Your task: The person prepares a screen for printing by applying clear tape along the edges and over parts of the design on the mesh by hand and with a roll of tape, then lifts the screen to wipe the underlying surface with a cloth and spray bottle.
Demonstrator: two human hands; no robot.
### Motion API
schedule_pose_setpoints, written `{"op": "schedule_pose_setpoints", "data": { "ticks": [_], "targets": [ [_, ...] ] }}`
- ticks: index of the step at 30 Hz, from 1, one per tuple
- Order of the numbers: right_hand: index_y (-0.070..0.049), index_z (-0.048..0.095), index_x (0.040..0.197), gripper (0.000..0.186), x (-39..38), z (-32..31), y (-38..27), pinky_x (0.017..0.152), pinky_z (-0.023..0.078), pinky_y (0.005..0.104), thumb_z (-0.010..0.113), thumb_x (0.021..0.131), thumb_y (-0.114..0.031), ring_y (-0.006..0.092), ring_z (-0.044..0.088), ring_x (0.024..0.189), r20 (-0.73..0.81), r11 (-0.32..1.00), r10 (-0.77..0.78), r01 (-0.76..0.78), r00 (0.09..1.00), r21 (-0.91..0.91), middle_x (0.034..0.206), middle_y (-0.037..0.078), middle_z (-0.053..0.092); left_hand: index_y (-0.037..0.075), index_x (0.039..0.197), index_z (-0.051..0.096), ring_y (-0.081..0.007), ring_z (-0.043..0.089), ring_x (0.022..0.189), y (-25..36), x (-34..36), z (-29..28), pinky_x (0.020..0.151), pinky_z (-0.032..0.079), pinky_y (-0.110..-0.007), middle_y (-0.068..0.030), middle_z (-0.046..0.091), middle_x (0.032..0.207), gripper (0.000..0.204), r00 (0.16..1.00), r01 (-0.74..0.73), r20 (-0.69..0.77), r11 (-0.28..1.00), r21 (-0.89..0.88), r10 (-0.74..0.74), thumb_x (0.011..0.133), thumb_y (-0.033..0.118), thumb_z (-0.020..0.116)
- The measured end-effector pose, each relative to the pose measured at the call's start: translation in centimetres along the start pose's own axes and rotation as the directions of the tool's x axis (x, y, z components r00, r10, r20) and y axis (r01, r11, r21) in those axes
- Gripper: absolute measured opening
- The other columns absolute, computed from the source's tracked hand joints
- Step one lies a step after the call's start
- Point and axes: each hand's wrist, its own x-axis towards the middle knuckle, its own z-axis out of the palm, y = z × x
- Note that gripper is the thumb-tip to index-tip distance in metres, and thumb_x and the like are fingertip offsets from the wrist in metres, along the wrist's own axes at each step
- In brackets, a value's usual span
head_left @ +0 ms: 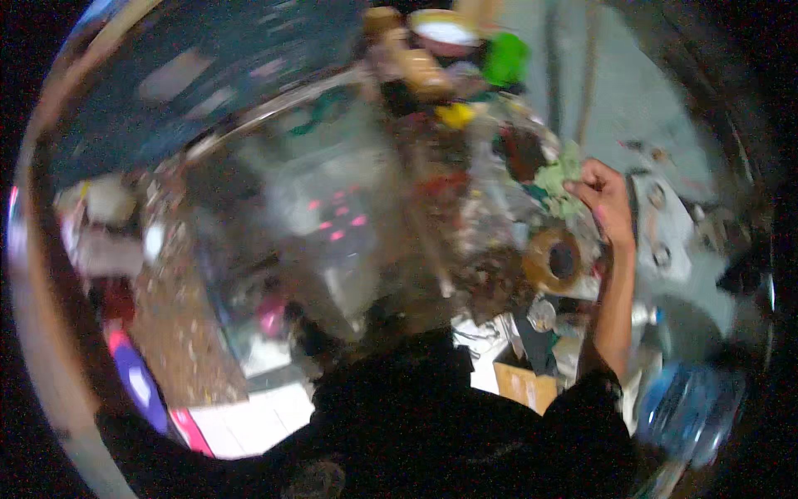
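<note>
My right hand (605, 198) is raised at the right side of the cluttered worktop, fingers pinched on a pale green crumpled piece (555, 181). It could be cloth or paper; blur hides which. Just below the hand lies a roll of brown tape (542, 259), with its dark hole showing. Beyond the crumpled piece is a dark reddish-brown object (522, 154) that I cannot make out. My left hand does not show.
A smeared glass sheet (307, 183) with pink marks covers the middle. Behind stand a bowl (445, 29) and a bright green object (505, 58). An open cardboard box (525, 389) sits near my body, a blue clear water jug (692, 409) at lower right.
</note>
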Motion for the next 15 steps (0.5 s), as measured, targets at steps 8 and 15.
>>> {"op": "schedule_pose_setpoints", "data": {
  "ticks": [8, 15],
  "targets": [
    [-0.008, 0.062, 0.12, 0.039, 6.6, 25.7, 1.2, 0.086, 0.049, 0.0344, 0.065, 0.081, -0.007, 0.0222, 0.062, 0.101, 0.264, 0.909, -0.346, 0.392, 0.9, -0.143, 0.11, 0.011, 0.065, -0.006, 0.118, 0.062, -0.0298, 0.063, 0.097, 2.1, 0.2, 1.3, 0.086, 0.049, -0.036, -0.0223, 0.065, 0.107, 0.077, 0.999, 0.04, -0.001, 0.985, 0.169, -0.041, 0.073, 0.056, 0.073],
    [-0.011, 0.062, 0.12, 0.036, 4.7, 26.7, 4.5, 0.093, 0.047, 0.0461, 0.062, 0.084, -0.018, 0.0357, 0.056, 0.11, 0.4, 0.447, -0.631, 0.733, 0.665, -0.513, 0.12, 0.012, 0.06, -0.006, 0.114, 0.063, -0.029, 0.064, 0.092, 4.5, -1.7, 2.1, 0.084, 0.051, -0.037, -0.0211, 0.066, 0.103, 0.084, 0.993, 0.107, -0.068, 0.98, 0.167, -0.097, 0.068, 0.063, 0.074]
  ]
}}
